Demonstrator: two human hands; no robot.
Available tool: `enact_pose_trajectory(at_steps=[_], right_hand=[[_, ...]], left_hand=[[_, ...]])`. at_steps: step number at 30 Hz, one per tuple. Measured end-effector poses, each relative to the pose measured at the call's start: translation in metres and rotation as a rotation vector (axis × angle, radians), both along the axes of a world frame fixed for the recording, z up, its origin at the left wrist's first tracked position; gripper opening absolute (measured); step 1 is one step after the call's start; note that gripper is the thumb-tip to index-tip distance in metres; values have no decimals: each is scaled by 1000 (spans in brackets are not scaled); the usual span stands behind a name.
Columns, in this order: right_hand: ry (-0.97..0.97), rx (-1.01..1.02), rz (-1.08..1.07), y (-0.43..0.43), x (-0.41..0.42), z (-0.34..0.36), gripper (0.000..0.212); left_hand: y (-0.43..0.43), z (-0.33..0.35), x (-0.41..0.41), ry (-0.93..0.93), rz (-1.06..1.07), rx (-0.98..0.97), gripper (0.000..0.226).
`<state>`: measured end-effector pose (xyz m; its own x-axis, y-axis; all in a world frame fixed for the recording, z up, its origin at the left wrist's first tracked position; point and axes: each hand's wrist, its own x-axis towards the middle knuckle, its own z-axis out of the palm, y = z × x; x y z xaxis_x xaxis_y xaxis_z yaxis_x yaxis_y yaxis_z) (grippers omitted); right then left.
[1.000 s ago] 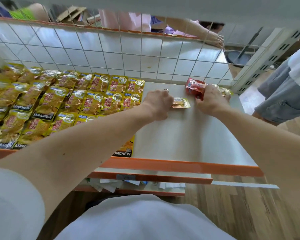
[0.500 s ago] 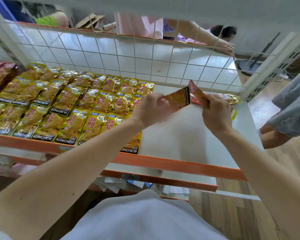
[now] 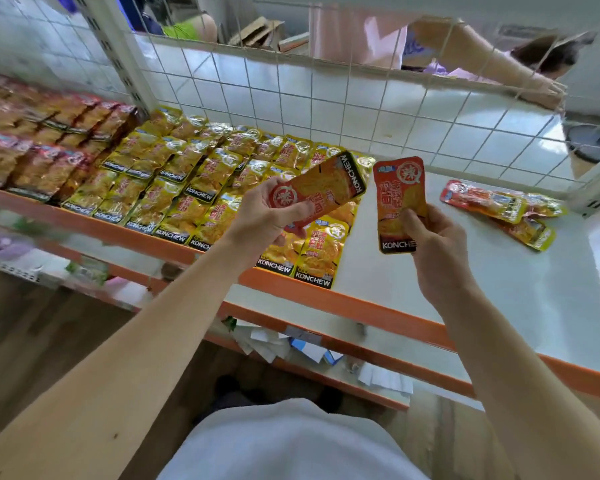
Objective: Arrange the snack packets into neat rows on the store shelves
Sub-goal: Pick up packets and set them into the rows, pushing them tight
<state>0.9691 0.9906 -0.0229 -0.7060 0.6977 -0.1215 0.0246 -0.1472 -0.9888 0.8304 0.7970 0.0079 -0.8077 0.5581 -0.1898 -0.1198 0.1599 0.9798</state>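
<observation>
My left hand grips an orange snack packet, tilted with its black end up to the right, above the yellow rows. My right hand holds a second orange packet upright over the bare white shelf. Yellow packets lie in overlapping rows on the shelf's left half. Red-brown packets fill the bay further left. A few loose packets lie near the back right corner.
A white wire grid backs the shelf, with other people's arms beyond it. The shelf has an orange front edge. A lower shelf holds white papers. A metal upright separates the bays.
Both hands lifted off the back of the shelf, each raising a packet toward me. The view swung left, bringing the red-brown packets into sight.
</observation>
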Motion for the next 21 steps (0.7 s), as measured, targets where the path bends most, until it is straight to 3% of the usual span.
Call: enact_pose_trajectory(at_steps=[10,16,21], right_hand=[[6,-46,247,-84,-32,17,16],[7,-93,313,-180,-61,27,14],[54,-228,436,-271,-86,34,27]], left_hand=[[-96,3,-17,252,41,-57,20],[-184,4,-30,-9,197,177,16],[-264,8,-47,-288,398,424,42]])
